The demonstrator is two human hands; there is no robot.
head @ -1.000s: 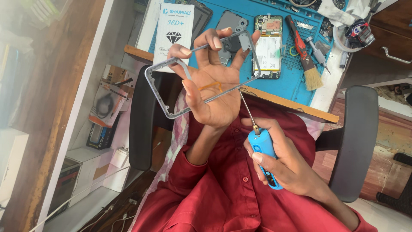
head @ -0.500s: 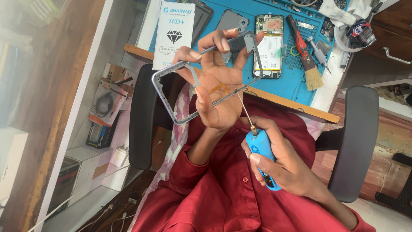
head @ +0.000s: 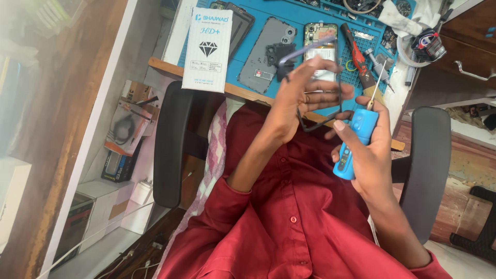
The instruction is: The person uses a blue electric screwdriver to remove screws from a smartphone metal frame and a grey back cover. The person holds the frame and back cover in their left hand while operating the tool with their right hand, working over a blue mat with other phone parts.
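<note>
While the right hand [head: 364, 150] grips a blue electric screwdriver [head: 354, 143] above the red-shirted lap, its thin bit pointing up toward the tabletop edge, the left hand [head: 305, 98] just beside it holds a thin dark phone frame [head: 323, 82] in its fingers, raised over that wooden edge. Beyond lies the blue repair mat [head: 268, 15], crowded with an opened phone [head: 320, 39], a grey back cover [head: 266, 57] and a white box [head: 208, 49] overhanging the near edge.

I see my left hand [head: 302, 95] gripping a thin phone frame [head: 330, 111] at frame centre, my right hand [head: 364, 150] just beside it wrapped around a blue electric screwdriver [head: 354, 142], blue repair mat [head: 268, 46] above
</note>
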